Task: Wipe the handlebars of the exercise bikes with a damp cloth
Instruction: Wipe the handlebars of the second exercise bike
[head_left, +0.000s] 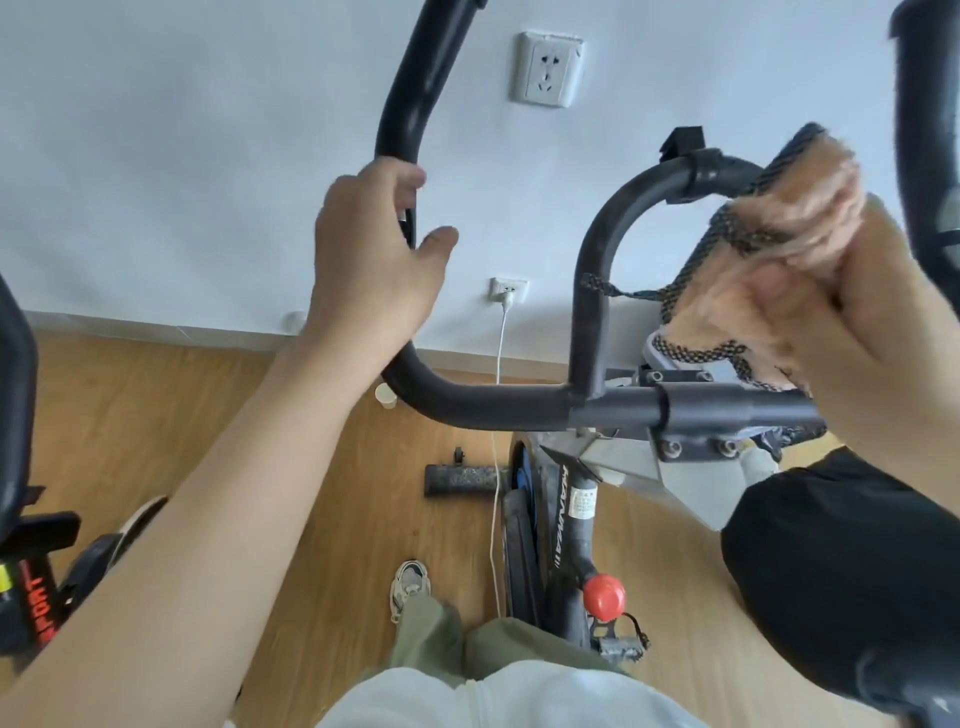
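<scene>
The black handlebar (498, 408) of an exercise bike fills the middle of the head view, with a long left horn (415, 78) rising up and a curved inner loop (592, 270). My left hand (374, 254) is wrapped around the left horn at its bend. My right hand (841, 322) clutches a bunched peach cloth with dark patterned edging (779, 228) just right of the inner loop, above the centre bar. The right horn (930, 130) stands at the frame's edge.
A red knob (604, 595) sits on the bike frame below. A white cable (496, 467) hangs from a wall socket (508, 291) to the wooden floor. Another bike's black handlebar (15, 395) stands at the left. My shoe (410, 587) is on the floor.
</scene>
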